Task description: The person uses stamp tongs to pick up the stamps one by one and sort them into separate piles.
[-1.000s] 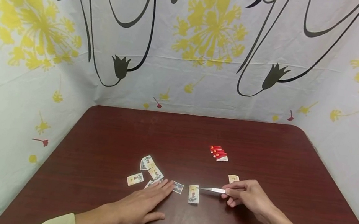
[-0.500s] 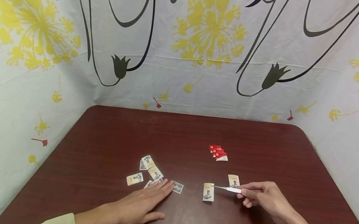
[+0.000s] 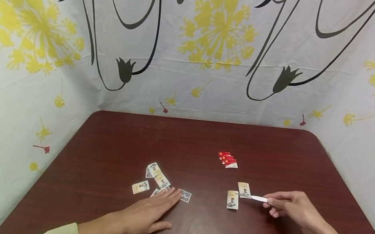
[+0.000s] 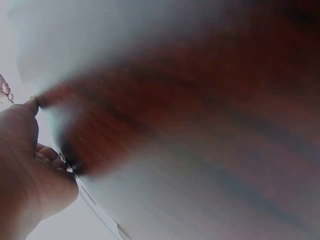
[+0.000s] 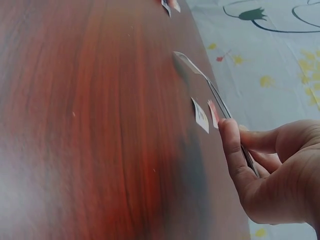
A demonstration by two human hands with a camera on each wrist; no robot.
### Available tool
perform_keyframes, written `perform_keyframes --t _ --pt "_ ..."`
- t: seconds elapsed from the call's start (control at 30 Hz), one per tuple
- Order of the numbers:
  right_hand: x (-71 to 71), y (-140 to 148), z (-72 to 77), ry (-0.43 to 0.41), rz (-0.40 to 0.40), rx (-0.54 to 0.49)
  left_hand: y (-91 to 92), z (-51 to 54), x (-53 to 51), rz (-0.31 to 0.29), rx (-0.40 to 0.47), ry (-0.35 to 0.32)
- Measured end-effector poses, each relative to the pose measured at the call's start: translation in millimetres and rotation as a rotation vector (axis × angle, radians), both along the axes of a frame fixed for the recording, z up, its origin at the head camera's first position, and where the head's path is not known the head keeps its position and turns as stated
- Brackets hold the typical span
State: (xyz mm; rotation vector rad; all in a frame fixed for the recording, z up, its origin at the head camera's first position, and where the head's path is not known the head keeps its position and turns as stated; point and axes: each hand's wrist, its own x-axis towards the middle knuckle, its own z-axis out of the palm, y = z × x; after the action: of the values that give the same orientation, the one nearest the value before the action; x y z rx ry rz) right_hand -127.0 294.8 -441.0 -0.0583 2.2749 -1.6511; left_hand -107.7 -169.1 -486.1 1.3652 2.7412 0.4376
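Note:
My right hand (image 3: 295, 209) pinches metal tweezers (image 3: 258, 198), whose tips hold the top edge of a small stamp (image 3: 232, 201). Another stamp (image 3: 244, 189) lies just up and to the right, behind the tweezers. In the right wrist view the hand (image 5: 275, 170) grips the tweezers (image 5: 216, 92), with a stamp (image 5: 187, 63) at their tips. Flat on the table, fingers outstretched, my left hand (image 3: 147, 214) rests with its fingertips beside a stamp (image 3: 185, 196) and partly over another (image 3: 156, 192). The left wrist view shows the left hand (image 4: 30, 165) at its edge, blurred.
Several stamps lie beyond the left fingers, some overlapping (image 3: 162, 181), with one (image 3: 141, 187) apart at their left. Red stamps (image 3: 227, 160) overlap in a fanned row farther back on the dark red table (image 3: 155, 136). Patterned cloth (image 3: 192, 85) stands behind and beside the table.
My right hand has moved right with the tweezers and the stamp, bringing that stamp close to the one at the right. The left hand has stayed in place.

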Motion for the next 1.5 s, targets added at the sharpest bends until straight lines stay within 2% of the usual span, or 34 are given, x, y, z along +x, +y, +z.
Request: perform_keyframes --t 0.37,0.6,1.03,1.5 --pt "-2.6 21 4.8 -0.019 -0.021 0.077 -0.1 0.8 0.7 -0.001 0.000 -0.001" --pt "-6.0 32 3.5 0.014 0.005 0.087 -0.1 0.5 1.1 0.001 -0.005 -0.006" --pt "-16.1 39 10.2 0.004 0.003 0.147 -0.3 0.3 1.1 0.006 -0.010 -0.018" --pt "-20.9 44 16.8 0.047 0.069 0.142 -0.7 -1.1 0.4 0.000 -0.010 -0.009"
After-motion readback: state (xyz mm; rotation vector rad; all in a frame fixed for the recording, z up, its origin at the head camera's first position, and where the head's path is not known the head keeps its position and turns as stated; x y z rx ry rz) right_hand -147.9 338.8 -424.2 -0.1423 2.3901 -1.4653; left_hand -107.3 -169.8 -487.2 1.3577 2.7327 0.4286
